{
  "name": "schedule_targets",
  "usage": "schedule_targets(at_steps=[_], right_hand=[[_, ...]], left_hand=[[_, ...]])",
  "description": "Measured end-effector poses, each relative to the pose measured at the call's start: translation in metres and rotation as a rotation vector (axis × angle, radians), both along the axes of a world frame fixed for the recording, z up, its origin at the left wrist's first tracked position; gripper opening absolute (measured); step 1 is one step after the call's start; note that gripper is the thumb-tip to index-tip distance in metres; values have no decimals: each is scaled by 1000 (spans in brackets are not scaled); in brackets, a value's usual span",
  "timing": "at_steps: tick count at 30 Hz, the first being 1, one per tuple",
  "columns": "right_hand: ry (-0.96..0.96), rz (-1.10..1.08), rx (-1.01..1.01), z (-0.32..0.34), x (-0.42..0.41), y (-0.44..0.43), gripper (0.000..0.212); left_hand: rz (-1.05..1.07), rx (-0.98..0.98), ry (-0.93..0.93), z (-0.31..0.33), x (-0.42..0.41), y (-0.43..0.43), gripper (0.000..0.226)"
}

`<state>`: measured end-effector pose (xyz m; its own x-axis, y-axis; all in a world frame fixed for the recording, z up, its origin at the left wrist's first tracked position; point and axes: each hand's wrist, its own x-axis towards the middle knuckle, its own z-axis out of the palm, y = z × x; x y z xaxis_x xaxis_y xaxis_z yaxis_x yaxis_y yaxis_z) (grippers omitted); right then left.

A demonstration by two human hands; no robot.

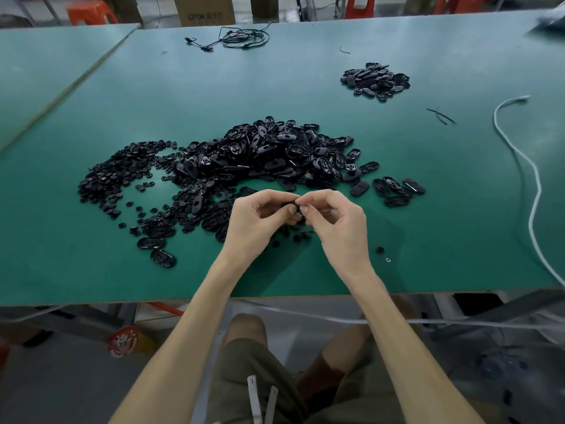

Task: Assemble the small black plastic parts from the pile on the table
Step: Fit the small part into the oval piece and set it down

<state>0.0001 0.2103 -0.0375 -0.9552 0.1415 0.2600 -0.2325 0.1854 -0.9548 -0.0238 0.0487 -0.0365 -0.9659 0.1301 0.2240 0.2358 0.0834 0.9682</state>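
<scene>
A big pile of black oval plastic shells lies in the middle of the green table. To its left spreads a heap of small round black pieces. My left hand and my right hand meet just in front of the pile, above the table. Both pinch one small black plastic part between fingertips and thumbs; most of that part is hidden by the fingers. A smaller pile of black oval parts sits at the far right.
A white cord snakes along the right side of the table. A coiled black cable lies at the far edge, black ties right of centre. Loose ovals sit near the front edge. Cardboard boxes and red stools stand beyond.
</scene>
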Motion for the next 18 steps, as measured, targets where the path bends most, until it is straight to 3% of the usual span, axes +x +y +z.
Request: schedule_targets(at_steps=[3, 7, 12, 15, 18], right_hand=[[-1, -3, 6, 0, 0, 0, 28], [-14, -120, -130, 0, 0, 3, 23], [-25, -443, -380, -2, -3, 7, 37], [-56, -500, -398, -2, -4, 8, 52], [-88, -491, -412, -3, -5, 9, 64]], left_hand=[[0, 1, 6, 0, 0, 1, 18], [81, -110, 42, 2, -1, 3, 25], [136, -477, 179, 0, 0, 4, 21], [125, -660, 181, -2, 1, 9, 29], [143, -722, 210, -2, 2, 10, 28]])
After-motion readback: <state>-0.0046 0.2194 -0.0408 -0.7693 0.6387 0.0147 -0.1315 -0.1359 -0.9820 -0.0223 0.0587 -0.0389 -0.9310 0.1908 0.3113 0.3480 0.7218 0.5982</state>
